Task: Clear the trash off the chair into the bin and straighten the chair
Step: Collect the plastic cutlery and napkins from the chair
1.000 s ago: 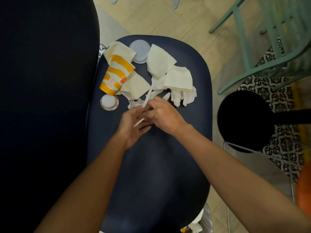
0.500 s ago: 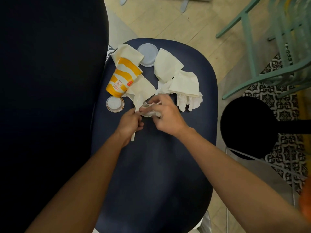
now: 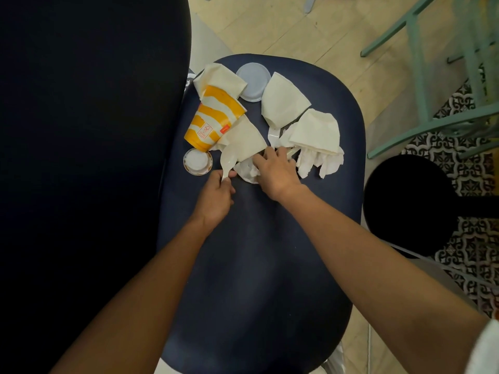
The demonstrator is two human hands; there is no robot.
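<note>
over the dark navy padded chair seat (image 3: 256, 265) the two hands have drawn apart since a moment ago. the right hand (image 3: 275, 172) has slid toward the far edge, and its fingers are spread flat on a crumpled clear plastic wrapper (image 3: 244, 172). the left hand (image 3: 216, 198) now pinches the handle of a white plastic spoon (image 3: 228, 157).

the round black bin (image 3: 405, 206) stands off the seat's right edge, its inside too dark to read. the orange-and-white striped paper cup (image 3: 213, 120) lies on its side near the far left edge, among folded white paper napkins (image 3: 283, 101). a round translucent plastic lid (image 3: 252, 79) sits at the far edge. a small round white-centred cap (image 3: 197, 161) lies just beside the cup's base.
</note>
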